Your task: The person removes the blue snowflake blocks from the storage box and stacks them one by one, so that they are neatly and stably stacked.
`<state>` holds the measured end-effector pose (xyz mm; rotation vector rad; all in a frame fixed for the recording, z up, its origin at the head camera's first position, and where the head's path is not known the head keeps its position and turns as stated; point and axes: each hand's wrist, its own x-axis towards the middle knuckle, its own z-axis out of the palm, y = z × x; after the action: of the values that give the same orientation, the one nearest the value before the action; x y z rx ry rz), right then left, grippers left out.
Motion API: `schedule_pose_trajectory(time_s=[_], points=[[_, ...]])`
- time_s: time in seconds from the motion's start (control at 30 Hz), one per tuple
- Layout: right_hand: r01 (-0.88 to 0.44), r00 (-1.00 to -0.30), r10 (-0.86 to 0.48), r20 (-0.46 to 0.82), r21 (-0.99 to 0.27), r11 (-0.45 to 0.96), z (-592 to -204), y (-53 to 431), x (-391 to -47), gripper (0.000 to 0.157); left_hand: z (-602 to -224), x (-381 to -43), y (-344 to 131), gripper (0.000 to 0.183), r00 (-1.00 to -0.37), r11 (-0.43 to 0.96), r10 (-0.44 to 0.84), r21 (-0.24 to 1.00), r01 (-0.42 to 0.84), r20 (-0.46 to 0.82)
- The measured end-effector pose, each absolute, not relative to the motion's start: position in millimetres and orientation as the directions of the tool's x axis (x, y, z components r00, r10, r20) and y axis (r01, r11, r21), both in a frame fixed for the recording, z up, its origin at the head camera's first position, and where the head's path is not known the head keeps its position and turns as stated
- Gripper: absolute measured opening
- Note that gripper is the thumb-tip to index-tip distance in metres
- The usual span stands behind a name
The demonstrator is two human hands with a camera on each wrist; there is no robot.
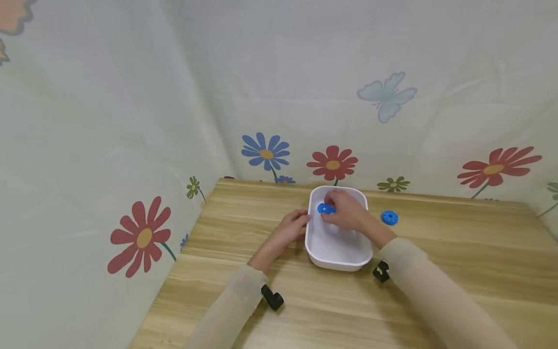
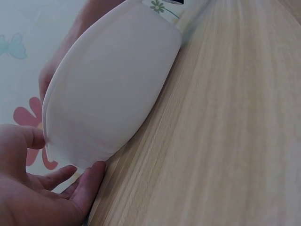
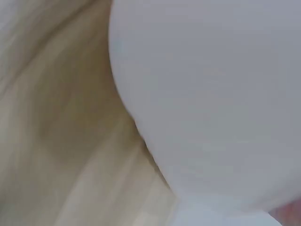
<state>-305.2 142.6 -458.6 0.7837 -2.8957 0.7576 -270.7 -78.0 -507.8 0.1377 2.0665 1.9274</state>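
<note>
A white plastic basin (image 1: 338, 248) with rounded corners stands on the wooden table. My right hand (image 1: 346, 212) reaches over it and pinches a blue notched disc (image 1: 324, 208) between thumb and fingers. Whether that disc touches the basin floor, I cannot tell. At the basin's left side, my left hand (image 1: 291, 227) holds it. In the left wrist view, the thumb of that left hand (image 2: 33, 188) lies at the rim and its fingers touch the outer wall low down. The right wrist view is blurred and mostly filled by the basin's outer wall (image 3: 202, 94).
Another blue notched piece (image 1: 390, 217) lies on the table (image 1: 453, 242) right of the basin, perhaps several discs thick. Behind the table hangs a pale curtain (image 1: 296, 87) printed with flowers and a butterfly. Black wrist devices are on both sleeves.
</note>
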Motion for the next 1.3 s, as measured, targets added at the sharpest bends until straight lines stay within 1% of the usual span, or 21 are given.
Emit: schedule_pose_trajectory(time_s=[0.13, 0.27, 0.37, 0.47, 0.8, 0.97, 1.13, 1.3], points=[[-0.499, -0.863, -0.474, 0.177, -0.455, 0.738, -447, 155, -303, 0.041, -508, -272, -81, 0.051, -0.949, 0.112, 0.269, 0.984, -0.141, -0.167], [-0.513, -0.855, -0.479, 0.199, -0.464, 0.722, -438, 170, -301, 0.044, -507, -271, -82, 0.051, -0.952, 0.133, 0.253, 0.981, -0.141, -0.171], [-0.524, -0.85, -0.476, 0.226, -0.455, 0.72, -433, 185, -298, 0.044, -507, -271, -82, 0.051, -0.953, 0.135, 0.247, 0.98, -0.144, -0.174], [-0.533, -0.846, -0.472, 0.25, -0.443, 0.721, -431, 203, -296, 0.04, -508, -272, -81, 0.05, -0.954, 0.124, 0.249, 0.982, -0.142, -0.169], [-0.529, -0.849, -0.428, 0.311, -0.489, 0.693, -435, 253, -296, 0.031, -512, -272, -81, 0.049, -0.951, 0.119, 0.253, 0.982, -0.15, -0.176], [-0.505, -0.863, -0.404, 0.304, -0.501, 0.702, -439, 273, -294, 0.031, -512, -272, -81, 0.05, -0.951, 0.107, 0.259, 0.983, -0.147, -0.17], [-0.494, -0.868, -0.396, 0.299, -0.446, 0.746, -443, 290, -292, 0.034, -512, -273, -79, 0.049, -0.95, 0.096, 0.261, 0.984, -0.15, -0.17], [-0.437, -0.899, -0.375, 0.225, -0.436, 0.787, -450, 304, -291, 0.037, -512, -273, -78, 0.05, -0.95, 0.118, 0.253, 0.981, -0.157, -0.182]])
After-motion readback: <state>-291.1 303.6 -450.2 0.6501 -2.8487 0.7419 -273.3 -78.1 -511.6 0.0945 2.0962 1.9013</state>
